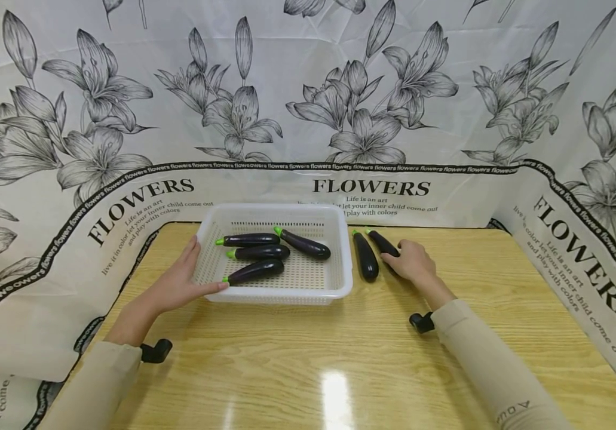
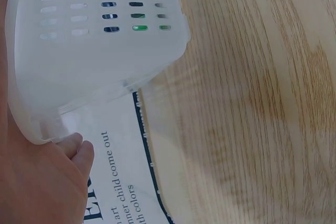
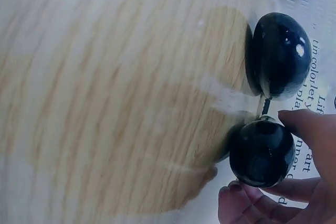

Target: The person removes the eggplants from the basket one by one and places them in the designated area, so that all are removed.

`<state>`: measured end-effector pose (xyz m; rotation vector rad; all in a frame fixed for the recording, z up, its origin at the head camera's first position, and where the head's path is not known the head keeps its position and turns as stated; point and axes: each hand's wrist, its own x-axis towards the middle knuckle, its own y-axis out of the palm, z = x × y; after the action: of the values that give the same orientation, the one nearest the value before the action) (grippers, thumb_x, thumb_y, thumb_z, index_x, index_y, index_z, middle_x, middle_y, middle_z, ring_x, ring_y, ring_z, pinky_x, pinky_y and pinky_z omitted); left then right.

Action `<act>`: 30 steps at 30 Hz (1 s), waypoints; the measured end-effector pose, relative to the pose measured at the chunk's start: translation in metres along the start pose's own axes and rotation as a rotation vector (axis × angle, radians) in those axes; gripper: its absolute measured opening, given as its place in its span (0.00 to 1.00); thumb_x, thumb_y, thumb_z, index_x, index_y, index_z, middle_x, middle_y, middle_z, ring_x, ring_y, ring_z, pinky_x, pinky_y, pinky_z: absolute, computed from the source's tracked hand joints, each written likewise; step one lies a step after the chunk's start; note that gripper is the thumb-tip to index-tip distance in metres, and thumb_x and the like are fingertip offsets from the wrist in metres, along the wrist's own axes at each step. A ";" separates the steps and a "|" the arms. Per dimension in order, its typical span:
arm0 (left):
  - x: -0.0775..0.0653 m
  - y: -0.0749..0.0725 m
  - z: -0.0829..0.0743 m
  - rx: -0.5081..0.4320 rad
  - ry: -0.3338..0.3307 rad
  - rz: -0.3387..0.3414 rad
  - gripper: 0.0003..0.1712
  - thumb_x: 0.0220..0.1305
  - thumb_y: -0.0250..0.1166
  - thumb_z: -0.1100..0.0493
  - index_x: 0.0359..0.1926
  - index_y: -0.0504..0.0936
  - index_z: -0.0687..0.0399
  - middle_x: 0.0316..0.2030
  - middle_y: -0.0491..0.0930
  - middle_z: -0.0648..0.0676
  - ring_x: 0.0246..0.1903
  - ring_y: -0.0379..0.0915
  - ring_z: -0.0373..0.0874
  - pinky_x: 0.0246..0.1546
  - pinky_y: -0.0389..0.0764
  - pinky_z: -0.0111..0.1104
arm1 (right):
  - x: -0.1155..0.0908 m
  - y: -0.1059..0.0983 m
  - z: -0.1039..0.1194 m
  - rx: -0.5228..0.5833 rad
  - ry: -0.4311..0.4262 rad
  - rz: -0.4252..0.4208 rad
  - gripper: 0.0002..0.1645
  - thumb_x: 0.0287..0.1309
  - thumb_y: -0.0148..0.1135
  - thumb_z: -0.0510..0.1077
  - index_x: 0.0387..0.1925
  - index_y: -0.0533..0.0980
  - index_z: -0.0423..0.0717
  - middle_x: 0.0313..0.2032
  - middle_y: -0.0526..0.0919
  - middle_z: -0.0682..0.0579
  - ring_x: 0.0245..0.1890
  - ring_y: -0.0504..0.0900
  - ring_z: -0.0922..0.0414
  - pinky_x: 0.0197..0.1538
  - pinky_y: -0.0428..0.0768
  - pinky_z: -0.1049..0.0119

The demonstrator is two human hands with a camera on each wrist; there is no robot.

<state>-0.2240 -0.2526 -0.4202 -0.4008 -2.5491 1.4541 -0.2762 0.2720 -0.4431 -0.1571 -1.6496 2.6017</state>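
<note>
In the head view, the left hand [image 1: 175, 283] spreads against the white perforated basket [image 1: 286, 292] at its eight o'clock; four eggplants [image 1: 258, 253] lie inside; at three o'clock, past a loose eggplant [image 1: 366, 258], the right hand [image 1: 415, 263] pinches the outermost eggplant [image 1: 382, 243]; in the left wrist view, two fingertips [image 2: 81, 153] show beside the basket's seven-o'clock corner; in the right wrist view, the thumb [image 3: 299, 121] touches the pinched eggplant.

Walls: white cloth [image 1: 264, 45], flower drawings [image 1: 367, 136], black "FLOWERS" lettering [image 1: 371, 187] | Table [image 1: 264, 358]: glossy yellowish wood grain | Light: white glare [image 1: 336, 394]
</note>
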 end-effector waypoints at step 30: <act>0.000 -0.001 0.001 -0.011 0.001 -0.003 0.75 0.59 0.67 0.27 0.80 0.30 0.65 0.80 0.23 0.60 0.79 0.30 0.66 0.74 0.47 0.63 | -0.013 -0.013 0.004 0.023 -0.056 0.060 0.44 0.71 0.56 0.63 0.67 0.67 0.29 0.56 0.79 0.30 0.53 0.80 0.35 0.48 0.80 0.40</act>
<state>-0.2240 -0.2536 -0.4195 -0.3993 -2.5572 1.4389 -0.2637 0.2727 -0.4288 -0.1358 -1.6572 2.6916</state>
